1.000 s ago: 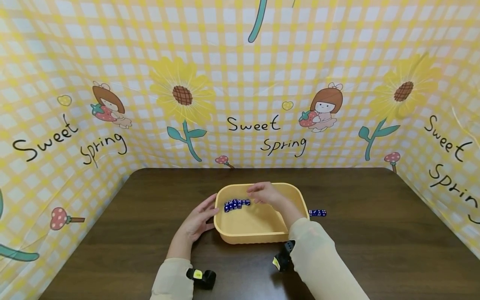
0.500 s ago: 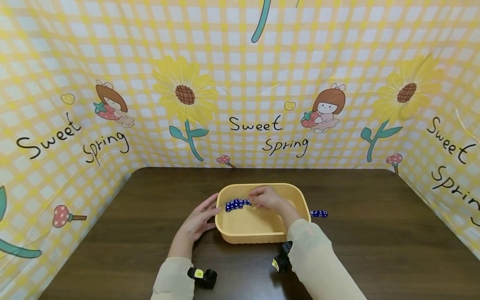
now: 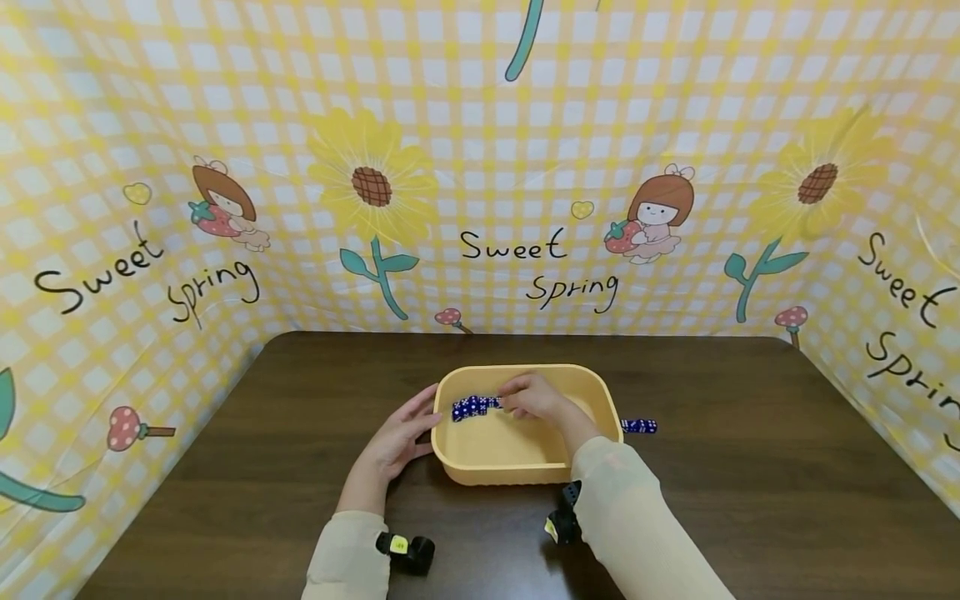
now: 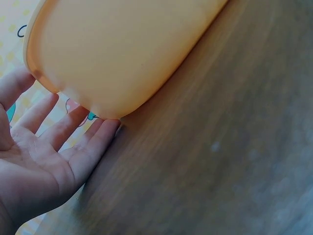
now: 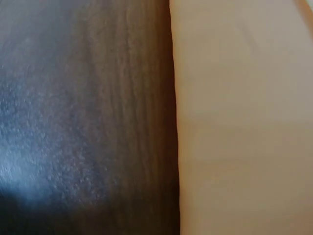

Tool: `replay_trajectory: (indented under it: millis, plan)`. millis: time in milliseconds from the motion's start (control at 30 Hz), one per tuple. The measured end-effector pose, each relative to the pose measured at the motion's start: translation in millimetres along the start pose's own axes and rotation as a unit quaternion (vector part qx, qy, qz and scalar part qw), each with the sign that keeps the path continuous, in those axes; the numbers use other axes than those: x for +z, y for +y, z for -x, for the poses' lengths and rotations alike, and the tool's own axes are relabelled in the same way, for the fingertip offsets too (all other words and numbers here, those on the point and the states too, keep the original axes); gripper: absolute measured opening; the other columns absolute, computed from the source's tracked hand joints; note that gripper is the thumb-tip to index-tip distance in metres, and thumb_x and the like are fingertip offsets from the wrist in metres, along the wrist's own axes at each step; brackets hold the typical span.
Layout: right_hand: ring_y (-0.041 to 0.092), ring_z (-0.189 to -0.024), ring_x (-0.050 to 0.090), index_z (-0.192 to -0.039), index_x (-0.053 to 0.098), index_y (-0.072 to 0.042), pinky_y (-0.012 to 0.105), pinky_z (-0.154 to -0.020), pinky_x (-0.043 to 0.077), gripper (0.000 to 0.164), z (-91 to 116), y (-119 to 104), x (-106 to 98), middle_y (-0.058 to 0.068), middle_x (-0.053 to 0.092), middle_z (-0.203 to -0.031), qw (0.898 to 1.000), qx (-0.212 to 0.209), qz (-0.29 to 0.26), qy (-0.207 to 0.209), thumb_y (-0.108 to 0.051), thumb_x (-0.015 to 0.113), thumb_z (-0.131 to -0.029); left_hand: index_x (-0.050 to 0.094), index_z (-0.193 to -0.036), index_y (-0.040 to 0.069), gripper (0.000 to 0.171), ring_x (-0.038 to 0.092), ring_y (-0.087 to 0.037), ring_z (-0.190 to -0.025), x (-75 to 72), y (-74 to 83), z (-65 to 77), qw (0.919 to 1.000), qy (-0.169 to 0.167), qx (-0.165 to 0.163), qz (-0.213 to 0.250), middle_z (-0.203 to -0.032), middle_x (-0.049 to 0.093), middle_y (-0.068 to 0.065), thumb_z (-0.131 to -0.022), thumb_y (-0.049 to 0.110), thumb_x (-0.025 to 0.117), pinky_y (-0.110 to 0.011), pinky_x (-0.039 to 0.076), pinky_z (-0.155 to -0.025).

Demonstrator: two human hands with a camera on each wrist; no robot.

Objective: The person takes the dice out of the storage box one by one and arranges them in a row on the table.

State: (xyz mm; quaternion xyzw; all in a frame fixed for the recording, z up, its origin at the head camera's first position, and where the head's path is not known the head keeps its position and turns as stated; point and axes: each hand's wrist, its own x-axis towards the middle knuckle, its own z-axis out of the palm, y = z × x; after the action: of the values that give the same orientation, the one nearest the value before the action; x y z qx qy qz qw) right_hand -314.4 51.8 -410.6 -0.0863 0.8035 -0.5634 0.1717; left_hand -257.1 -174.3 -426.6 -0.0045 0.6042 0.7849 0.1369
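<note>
At the left, the left hand (image 3: 393,442) lay along the outside of a yellow container (image 3: 498,475) on the dark counter (image 3: 300,467). Its fingers were extended and spread, their tips against the outer wall, as the left wrist view showed; it had stayed there over the last second, seemingly to steady the container.

Inside, toward the container's left end, sat a row of blue dice (image 3: 472,407) with white pips. The row looked unmoved.

Next along, over the container's middle, came the right hand (image 3: 536,396), where the change lay. A second earlier it hovered with a visible gap from the dice; now its bent fingertips had come down to the row's right end. Whether they pinched a die I could not tell, since the fingers hid that spot and the right wrist view caught only container and counter. I judged that the work had passed from approaching the row to handling or adjusting its end.

Farther right, a second line of blue dice (image 3: 639,426) lay outside on the counter, just beside the container's right wall, with neither hand on it.
</note>
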Motion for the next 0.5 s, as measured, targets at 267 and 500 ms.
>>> replay_trajectory:
  millis: [267,500]
  plan:
    - [0.014,-0.052,0.046,-0.1,0.06,0.004,0.022,-0.044,0.031,0.024,-3.2,2.8,3.5,0.005,0.059,-0.07,1.0,0.004,0.009,0.008,-0.001,0.059,-0.076,0.035,-0.133,0.018,0.053,0.034,-0.026,-0.117,-1.1,-0.8,-0.3,1.0,0.001,-0.003,0.003,-0.134,0.032,-0.011,-0.084,0.006,0.053,-0.05,0.036,-0.081]
    - [0.014,-0.051,0.045,-0.097,0.061,0.003,0.022,-0.047,0.036,0.024,-4.9,2.0,4.8,0.004,0.058,-0.072,0.999,0.011,0.027,0.024,0.002,0.06,-0.073,0.034,-0.133,0.017,0.053,0.034,-0.026,-0.116,-1.5,-1.4,-1.5,0.9999,-0.009,0.004,-0.004,-0.134,0.032,-0.011,-0.085,0.006,0.051,-0.047,0.038,-0.078]
